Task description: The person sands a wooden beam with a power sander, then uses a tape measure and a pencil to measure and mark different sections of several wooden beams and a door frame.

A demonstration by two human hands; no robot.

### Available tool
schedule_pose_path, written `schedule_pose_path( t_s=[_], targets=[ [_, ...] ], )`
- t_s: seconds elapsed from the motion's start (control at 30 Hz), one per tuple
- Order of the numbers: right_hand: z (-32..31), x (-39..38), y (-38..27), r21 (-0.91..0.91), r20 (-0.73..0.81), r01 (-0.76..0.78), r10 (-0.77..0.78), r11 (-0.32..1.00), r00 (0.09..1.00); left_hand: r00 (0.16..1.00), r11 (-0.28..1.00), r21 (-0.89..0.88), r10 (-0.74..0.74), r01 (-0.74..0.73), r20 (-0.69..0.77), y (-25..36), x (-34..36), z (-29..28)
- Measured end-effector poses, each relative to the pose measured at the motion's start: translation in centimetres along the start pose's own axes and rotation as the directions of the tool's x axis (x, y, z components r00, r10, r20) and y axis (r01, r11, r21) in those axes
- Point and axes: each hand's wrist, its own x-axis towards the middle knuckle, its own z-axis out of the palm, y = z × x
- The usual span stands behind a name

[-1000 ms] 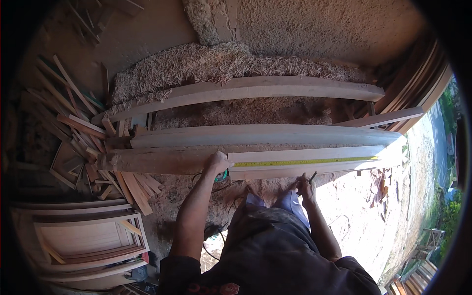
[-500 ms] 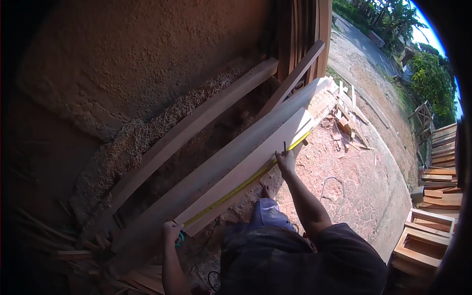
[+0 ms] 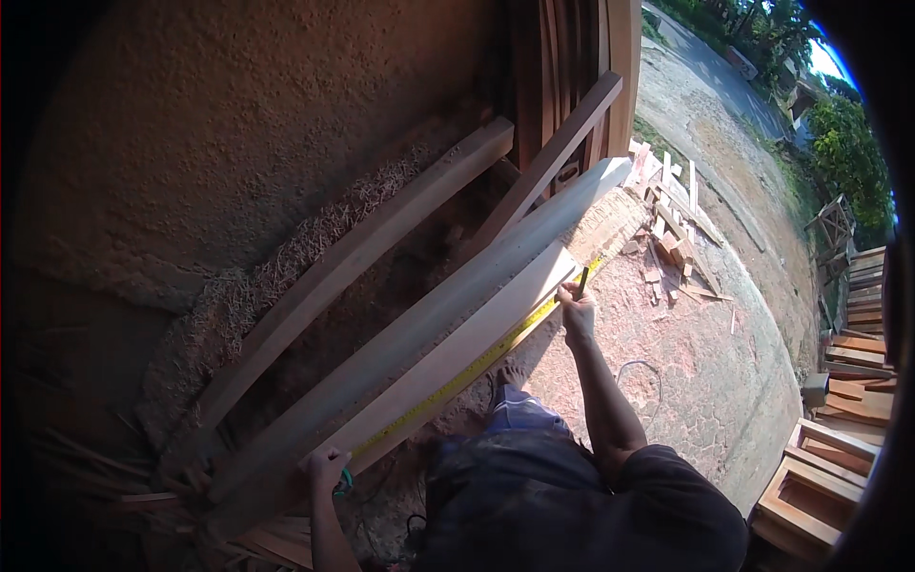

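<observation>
yellow tape measure (image 3: 519, 334) stretches from the gripping left hand (image 3: 327, 469) past the right hand (image 3: 576, 313), which pinches a dark pen-like stick (image 3: 583, 280).

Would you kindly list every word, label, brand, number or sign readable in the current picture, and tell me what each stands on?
None can be read.
Yellow measuring tape: its markings are too small and blurred to read.
Dark stick in the right hand: too small to tell.
Pale board: no lettering visible.
</observation>
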Motion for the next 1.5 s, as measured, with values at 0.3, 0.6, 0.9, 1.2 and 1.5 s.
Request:
schedule_pose_path(
  t_s=[0.3, 0.6, 0.9, 1.2, 1.5],
  targets=[
    [-3.1, 11.5, -3.2, -0.148, 0.154, -0.067, 0.09, 0.987, 0.984, 0.991, 0.999, 0.048, -0.002, 0.009, -0.131, 13.6, 3.5, 8.9],
    [-3.6, 12.2, -0.7, -0.091, 0.263, -0.115, 0.136, 0.989, 0.955, 0.989, 0.99, 0.05, -0.124, 0.129, -0.083, 13.4, 4.6, 8.6],
    [-3.4, 12.4, -1.6, -0.069, 0.301, -0.152, 0.166, 0.986, 0.939, 0.992, 0.995, 0.071, -0.064, 0.072, -0.109, 12.8, 4.8, 8.9],
    [-3.6, 12.3, -2.1, -0.076, 0.276, -0.153, 0.168, 0.985, 0.946, 0.992, 0.996, 0.04, -0.07, 0.074, -0.103, 13.0, 4.7, 9.0],
    [-3.7, 12.4, -2.2, -0.061, 0.279, -0.148, 0.159, 0.987, 0.947, 0.994, 0.995, 0.053, -0.077, 0.081, -0.082, 12.3, 5.2, 8.9]
  ],
)
